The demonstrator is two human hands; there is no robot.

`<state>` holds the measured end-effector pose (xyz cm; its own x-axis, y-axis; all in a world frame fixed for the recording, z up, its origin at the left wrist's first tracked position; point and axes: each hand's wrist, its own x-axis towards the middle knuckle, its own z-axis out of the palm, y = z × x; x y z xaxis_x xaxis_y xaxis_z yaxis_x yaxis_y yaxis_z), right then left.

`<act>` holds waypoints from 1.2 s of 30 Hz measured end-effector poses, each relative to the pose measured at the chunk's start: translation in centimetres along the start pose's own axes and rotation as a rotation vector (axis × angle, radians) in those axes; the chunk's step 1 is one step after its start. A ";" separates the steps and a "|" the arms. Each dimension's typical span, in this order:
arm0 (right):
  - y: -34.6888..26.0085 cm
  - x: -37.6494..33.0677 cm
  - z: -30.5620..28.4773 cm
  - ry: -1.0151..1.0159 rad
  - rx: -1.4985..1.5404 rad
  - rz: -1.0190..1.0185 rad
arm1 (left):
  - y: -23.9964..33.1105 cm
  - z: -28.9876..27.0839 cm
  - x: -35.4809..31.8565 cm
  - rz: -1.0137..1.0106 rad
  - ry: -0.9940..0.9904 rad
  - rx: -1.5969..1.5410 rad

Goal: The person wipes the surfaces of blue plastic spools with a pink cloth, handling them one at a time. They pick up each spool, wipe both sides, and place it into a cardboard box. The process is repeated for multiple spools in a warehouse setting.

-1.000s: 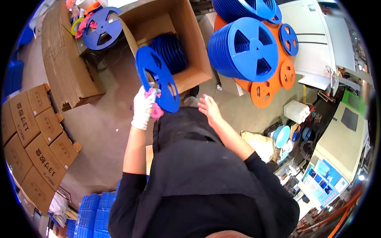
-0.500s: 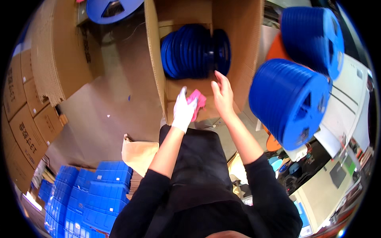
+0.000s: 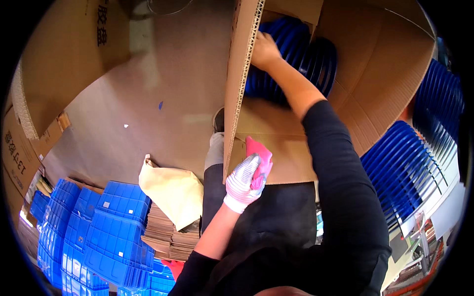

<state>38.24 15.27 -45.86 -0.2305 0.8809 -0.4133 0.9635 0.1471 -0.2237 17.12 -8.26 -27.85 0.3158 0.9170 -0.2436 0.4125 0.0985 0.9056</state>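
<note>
Your gloved left hand [image 3: 243, 183] is curled tight round a pink cloth [image 3: 257, 149], right at the near edge of the open carton [image 3: 380, 79]. Left of that carton, black printing [image 3: 101, 23] marks brown cardboard [image 3: 69, 69]; inside the carton, your bare right hand [image 3: 265, 51] is at blue reels [image 3: 318, 64], partly hidden, grip unclear.

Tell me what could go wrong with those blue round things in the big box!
The bare right hand is reaching down between the blue reels and the wall of the cardboard box, so it might get pinched or scraped. The reels stand on edge, so a bump could perhaps make some lean over. And the gloved left hand holds a pink cloth, which might slip away.
</note>
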 end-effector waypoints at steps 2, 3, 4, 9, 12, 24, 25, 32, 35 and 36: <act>2.4 -6.5 -0.6 0.293 -0.058 -0.091 | 1.0 -1.2 1.2 0.085 -0.017 0.128; 3.0 -10.3 -1.2 0.340 -0.068 -0.080 | 1.0 -1.2 1.0 0.070 -0.004 0.147; 3.8 -14.3 -1.9 0.389 -0.090 -0.064 | 1.0 -0.9 0.9 0.064 0.007 0.157; 5.5 -23.2 2.0 0.141 0.047 0.157 | 1.1 -0.7 1.4 0.026 -0.051 0.249; 4.7 -21.0 3.0 0.174 0.064 0.221 | 1.6 -0.7 1.8 -0.072 -0.059 0.195; -1.7 -17.4 -7.7 0.760 0.477 0.559 | 6.0 -2.9 -1.0 -0.037 -0.060 0.268; -2.9 -16.0 -12.8 0.904 0.449 0.373 | 6.5 -3.5 -2.8 -0.062 -0.065 0.282; -10.0 3.6 -26.5 0.668 0.425 -0.293 | 2.0 -8.8 -14.0 -0.375 -0.131 0.323; -9.6 12.2 -23.0 0.544 0.073 -0.089 | 0.8 -8.2 -14.0 -0.406 0.010 0.275; -9.0 13.6 -22.1 0.483 -0.018 -0.052 | 0.7 -8.4 -13.8 -0.398 -0.015 0.277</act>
<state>29.45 35.91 -29.96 -0.1928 0.9796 0.0564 0.9555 0.2005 -0.2165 5.89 -17.59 -20.93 0.0987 0.8232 -0.5591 0.7150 0.3322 0.6152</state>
